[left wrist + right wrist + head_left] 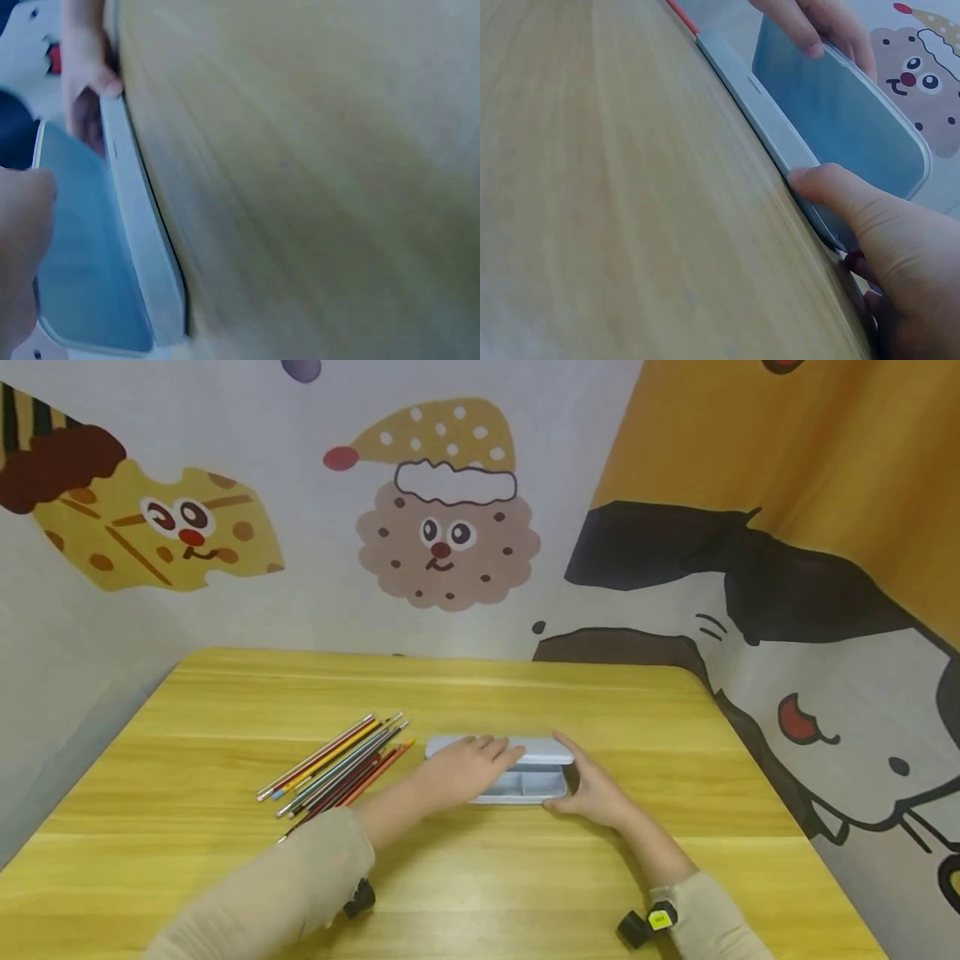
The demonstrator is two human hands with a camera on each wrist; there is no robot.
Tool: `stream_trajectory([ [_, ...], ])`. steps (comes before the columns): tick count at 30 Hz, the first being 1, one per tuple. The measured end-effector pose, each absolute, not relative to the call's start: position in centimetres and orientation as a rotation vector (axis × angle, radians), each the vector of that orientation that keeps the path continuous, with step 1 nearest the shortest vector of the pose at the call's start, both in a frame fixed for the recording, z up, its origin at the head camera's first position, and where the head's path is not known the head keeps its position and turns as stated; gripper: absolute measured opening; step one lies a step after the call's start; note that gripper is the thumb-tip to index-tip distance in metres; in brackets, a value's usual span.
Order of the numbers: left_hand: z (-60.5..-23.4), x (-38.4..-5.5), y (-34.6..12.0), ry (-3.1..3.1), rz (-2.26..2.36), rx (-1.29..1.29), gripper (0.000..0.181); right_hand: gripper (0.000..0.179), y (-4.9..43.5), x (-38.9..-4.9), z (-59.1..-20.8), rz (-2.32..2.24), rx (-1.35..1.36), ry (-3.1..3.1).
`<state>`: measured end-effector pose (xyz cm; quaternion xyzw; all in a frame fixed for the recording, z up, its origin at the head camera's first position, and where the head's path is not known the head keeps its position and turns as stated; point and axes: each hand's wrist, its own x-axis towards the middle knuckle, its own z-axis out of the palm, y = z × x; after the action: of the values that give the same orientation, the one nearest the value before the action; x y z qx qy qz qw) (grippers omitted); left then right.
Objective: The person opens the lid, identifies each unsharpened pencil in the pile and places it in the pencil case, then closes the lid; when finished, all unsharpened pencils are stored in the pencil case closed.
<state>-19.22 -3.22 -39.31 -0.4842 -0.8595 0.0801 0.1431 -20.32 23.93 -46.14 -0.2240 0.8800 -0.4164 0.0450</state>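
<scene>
- Pencil case (543, 785): right of the pencils (345, 768), lid (546, 749) partly raised.
- Left hand (465, 768): fingers pinch the lid, probably controlling its tilt.
- Right hand (597, 793): fingers curl round the case's right end, likely bracing it.

I observe diffuse light over the worktop (465, 885), with a pale sheen at its near middle. Head view: bright, mostly clear. Left wrist view: bluish, hazy, blurred; soft shadow beside the case (144, 225). Right wrist view: bluish, sharper.

High head view, wrist views near case (829, 112)
</scene>
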Motion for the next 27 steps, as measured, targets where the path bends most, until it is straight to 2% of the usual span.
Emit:
stream_trajectory([
  [5,-39.4,-20.1,-4.3,-2.416,0.092,-1.322,0.047,0.115,23.9,-20.4,-46.1,-1.327,-0.716,2.664],
  [18,-39.4,-22.4,-5.0,-2.397,-0.543,-1.324,0.031,0.117,24.0,-20.5,-46.4,-1.357,-0.730,2.637],
  [27,-37.7,-24.1,-5.1,-2.573,-0.740,-1.252,0.030,0.125,23.8,-20.3,-46.1,-1.350,-0.677,2.647],
])
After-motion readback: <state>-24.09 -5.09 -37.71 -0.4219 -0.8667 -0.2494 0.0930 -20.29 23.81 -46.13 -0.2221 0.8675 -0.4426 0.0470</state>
